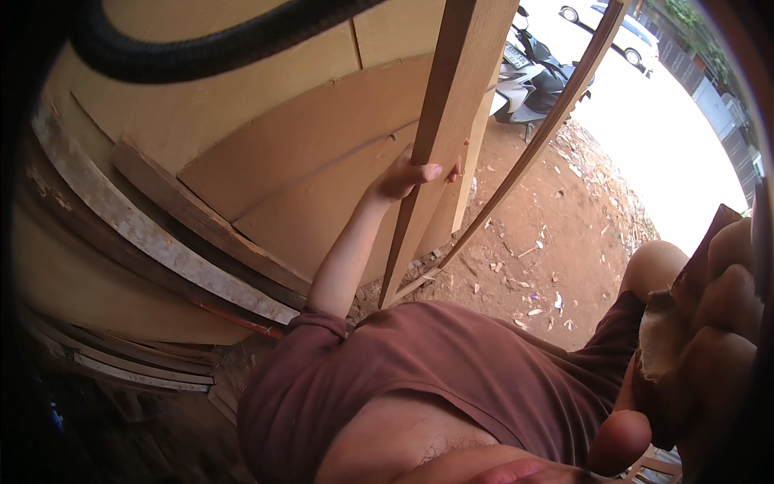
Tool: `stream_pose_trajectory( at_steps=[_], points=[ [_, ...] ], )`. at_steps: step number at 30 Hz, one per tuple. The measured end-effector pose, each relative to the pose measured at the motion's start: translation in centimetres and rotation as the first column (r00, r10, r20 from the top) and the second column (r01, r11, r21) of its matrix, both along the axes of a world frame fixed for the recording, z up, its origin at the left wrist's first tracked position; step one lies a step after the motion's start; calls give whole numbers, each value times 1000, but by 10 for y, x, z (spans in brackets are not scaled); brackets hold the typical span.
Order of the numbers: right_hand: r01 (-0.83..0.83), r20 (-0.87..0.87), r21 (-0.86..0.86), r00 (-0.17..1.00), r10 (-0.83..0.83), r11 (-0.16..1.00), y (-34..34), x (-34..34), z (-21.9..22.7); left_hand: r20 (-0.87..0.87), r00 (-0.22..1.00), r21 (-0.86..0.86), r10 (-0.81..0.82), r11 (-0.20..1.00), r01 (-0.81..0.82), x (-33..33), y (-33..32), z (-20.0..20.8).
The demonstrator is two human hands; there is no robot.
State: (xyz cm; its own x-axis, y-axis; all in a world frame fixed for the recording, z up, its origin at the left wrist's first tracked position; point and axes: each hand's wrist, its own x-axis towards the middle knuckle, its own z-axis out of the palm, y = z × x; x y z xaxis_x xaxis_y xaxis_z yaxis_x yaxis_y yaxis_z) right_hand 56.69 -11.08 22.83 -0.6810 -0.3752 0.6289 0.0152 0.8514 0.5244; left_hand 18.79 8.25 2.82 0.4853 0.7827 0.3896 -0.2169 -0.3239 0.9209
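Observation:
A long, smooth brown wooden plank (447, 105) stands tilted in front of me, its lower end near my torso. My left hand (409, 175) is wrapped around its edge, with the thumb on the near face and fingertips showing past the far side. Very close at the right rim, my right hand (720, 347) has its fingers curled around a dark brown piece with a pale, frayed edge (657, 339). The kind of that piece is unclear, and much of it is hidden behind the fingers.
Large wooden sheets (322, 145) and rough boards (185, 210) lean at the left. A thin wooden strip (528, 157) slants right of the plank. Beyond lie dirt ground (516, 242) with scattered chips, a scooter (536, 85) and a car (625, 36). A black hose (218, 52) crosses the upper left.

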Motion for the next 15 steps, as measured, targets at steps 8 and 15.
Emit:
stream_pose_trajectory(
  at_steps=[8,15],
  points=[
    [24,-18,-24,1000,-24,999,3,16,-4,10,1000,-32,-6,999,6,6,-2,-4],
    [42,-50,-115,998,-48,992,11,7,-8,-19,1000,-16,12,1000,-12,7,4,-7]
  ],
)
